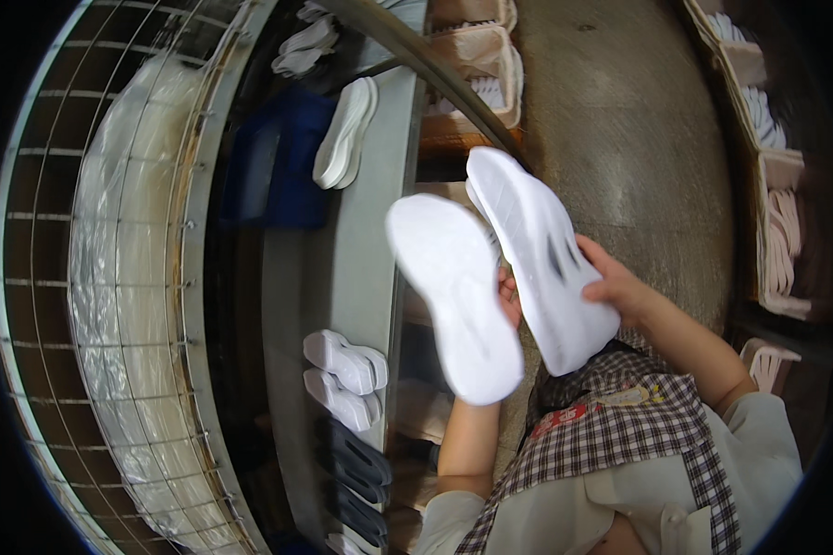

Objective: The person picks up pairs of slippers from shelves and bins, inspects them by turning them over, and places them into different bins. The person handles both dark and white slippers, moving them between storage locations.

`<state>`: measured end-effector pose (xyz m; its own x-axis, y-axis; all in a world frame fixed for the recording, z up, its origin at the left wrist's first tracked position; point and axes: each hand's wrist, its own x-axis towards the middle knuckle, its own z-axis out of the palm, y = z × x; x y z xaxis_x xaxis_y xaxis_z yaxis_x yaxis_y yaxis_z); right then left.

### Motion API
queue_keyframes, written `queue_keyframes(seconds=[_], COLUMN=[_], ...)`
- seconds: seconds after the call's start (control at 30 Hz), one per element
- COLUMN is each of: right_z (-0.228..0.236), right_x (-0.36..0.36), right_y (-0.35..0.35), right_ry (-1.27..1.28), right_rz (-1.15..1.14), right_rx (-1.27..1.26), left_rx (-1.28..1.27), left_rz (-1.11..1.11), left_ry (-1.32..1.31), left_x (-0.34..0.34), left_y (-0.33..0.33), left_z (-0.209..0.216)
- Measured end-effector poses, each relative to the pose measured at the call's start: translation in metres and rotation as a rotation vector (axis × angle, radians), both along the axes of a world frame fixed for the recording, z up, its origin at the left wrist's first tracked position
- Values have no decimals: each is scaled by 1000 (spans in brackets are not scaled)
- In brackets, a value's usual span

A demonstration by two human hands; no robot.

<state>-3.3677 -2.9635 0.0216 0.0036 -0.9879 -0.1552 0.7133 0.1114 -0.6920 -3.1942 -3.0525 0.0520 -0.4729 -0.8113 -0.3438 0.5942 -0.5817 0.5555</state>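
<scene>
In front of my chest I hold up two white shoe soles. The left sole [458, 296] turns its broad flat face up and is slightly blurred. My left hand [509, 298] is mostly hidden behind it, with only some fingertips showing at its right edge, closed on it. The right sole [546, 264] stands on its side, showing a thick sidewall with dark slots near the arch. My right hand [613, 285] grips its right edge, thumb on the sidewall. Their upper parts nearly meet; whether they touch I cannot tell.
On a narrow grey bench [361, 277] to the left lie white soles [346, 132], grey-white soles [345, 375] and dark soles [356, 476]. A wire rack [125, 277] holds plastic-wrapped material. Lined crates [491, 69] with white pieces stand ahead, more crates [777, 213] right. A metal bar [421, 55] crosses above.
</scene>
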Motion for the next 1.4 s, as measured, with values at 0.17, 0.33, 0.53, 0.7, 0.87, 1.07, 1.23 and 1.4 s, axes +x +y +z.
queue_keyframes(seconds=[0.17, 0.33, 0.53, 0.7, 0.87, 1.07, 1.23, 1.4], right_z=[12, 27, 31, 29, 15, -12, 8, -7], right_x=[24, 56, 95, 135, 155, 146, 116, 9], right_y=[-22, -65, -153, -251, -329, -377, -340, -247], right_ry=[365, 296, -97, -67, -33, 506, 1136, 947], right_rz=[98, 208, 355, 370, 493, 506, -71, -35], right_rx=[55, 40, 25, 86, 42, 88, -425, -705], left_rx=[88, 170, -195, 32, 149, 318, -349, -961], left_rz=[-355, -212, -25, 320, 233, 203, 440, 629], left_ry=[-253, -95, 162, -404, -478, -578, -1069, -1084], left_x=[24, 78, 191, 249, 265, 256, 220, 111], left_y=[-22, -47, -93, -159, -203, -205, -194, -174], left_z=[-14, -19, 10, 24, -5, -10, 38, 60])
